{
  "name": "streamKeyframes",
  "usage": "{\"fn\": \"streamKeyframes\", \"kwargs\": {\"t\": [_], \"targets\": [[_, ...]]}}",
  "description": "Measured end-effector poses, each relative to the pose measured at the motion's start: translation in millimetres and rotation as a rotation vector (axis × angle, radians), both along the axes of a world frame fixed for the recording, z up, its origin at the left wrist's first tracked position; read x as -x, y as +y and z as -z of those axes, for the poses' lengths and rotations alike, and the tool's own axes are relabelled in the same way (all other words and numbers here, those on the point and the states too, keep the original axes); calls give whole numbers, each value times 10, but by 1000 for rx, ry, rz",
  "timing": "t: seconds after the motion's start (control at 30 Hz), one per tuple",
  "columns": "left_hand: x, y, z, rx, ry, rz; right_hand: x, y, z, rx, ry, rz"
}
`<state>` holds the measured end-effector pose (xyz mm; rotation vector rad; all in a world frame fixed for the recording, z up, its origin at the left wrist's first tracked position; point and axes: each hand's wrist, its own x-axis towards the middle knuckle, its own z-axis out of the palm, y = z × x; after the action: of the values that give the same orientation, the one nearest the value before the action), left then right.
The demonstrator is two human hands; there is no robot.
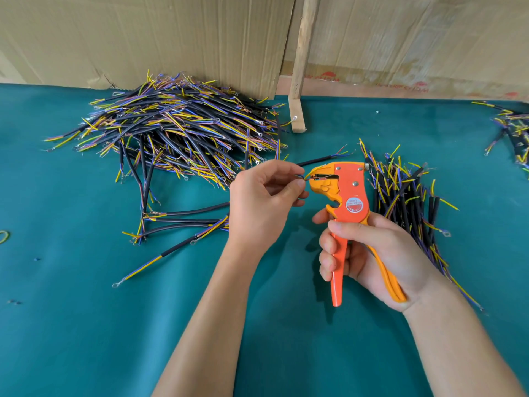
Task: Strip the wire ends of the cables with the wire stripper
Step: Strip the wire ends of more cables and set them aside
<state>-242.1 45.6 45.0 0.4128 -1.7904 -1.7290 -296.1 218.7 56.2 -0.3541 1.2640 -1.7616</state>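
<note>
Fingers (299, 183) of our left hand (259, 202) pinch thin coloured wire ends (307, 176) just left of the orange plastic wire stripper (347, 193), apparently entering its mouth; right hand (372, 256) grips its handles, black-sheathed cable (315, 161) trailing back-right.

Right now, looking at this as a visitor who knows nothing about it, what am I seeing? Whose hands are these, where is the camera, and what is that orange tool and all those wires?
There is no machine here: a person works with bare hands, and the one picture comes from a wide-angle camera on their head, looking forward and down.

The right hand grips the handles of an orange wire stripper, a tool that pulls the plastic coating off wire ends. The left hand pinches the thin coloured wires of one black cable and feeds their tips into the tool's mouth.

On the green table cover lies a big pile of cables to the left, by a cardboard wall. A smaller bundle lies to the right of the tool, and a few more cables at the far right edge. Which pile is finished I cannot tell.
</note>
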Motion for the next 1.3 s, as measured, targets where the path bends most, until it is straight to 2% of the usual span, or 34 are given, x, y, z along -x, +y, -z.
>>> {"fn": "streamKeyframes", "kwargs": {"t": [0.73,0.9,1.03,1.1,1.3], "targets": [[8,15,-5,38,-23,-34,-39,-28,-25,-25,-10,34],[22,46,1,60,-57,-41,-98,-121,-9,-30,-2,142],[6,30,-22,-19,-15,-16,-86,-87,-38,-14,-12,98],[5,48,-30,26,-7,-21,-62,-63,-52,56,-27,88],[18,69,-32,-45,-14,-35,13,-35,-55,52,-46,217]]}}
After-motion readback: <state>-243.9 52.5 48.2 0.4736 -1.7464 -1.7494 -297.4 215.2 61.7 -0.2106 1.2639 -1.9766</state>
